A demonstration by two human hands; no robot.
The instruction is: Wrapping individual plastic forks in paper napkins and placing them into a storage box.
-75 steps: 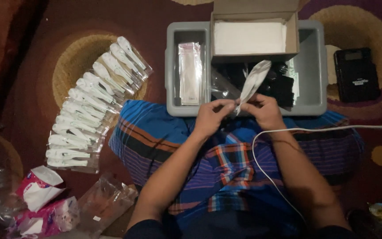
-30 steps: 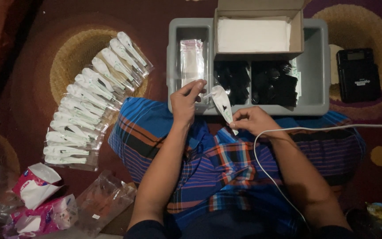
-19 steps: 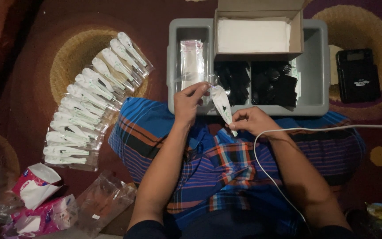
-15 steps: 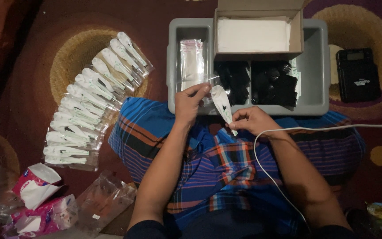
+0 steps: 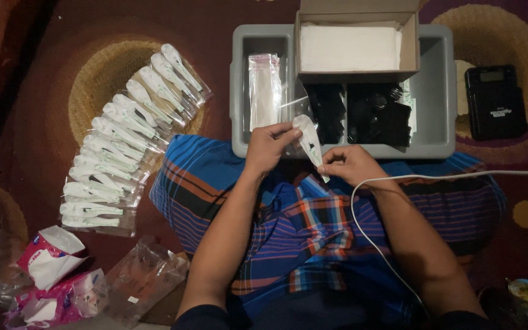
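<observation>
- Nearest, over the lap in its blue and orange striped cloth [image 5: 313, 226], the right hand [image 5: 346, 165] pinches the narrow lower tip of a small white spoon-shaped plastic piece [image 5: 309, 142].
- Just beyond, the left hand [image 5: 269, 145] grips the piece's rounded upper end — its long axis slants from upper left down to lower right, between both hands.
- Farther off sits a grey plastic tray [image 5: 435, 91] holding clear sleeves and black items — too dark to identify.
- Leftward, a fanned row of bagged white pieces [image 5: 117, 134] lies on the carpet.
</observation>
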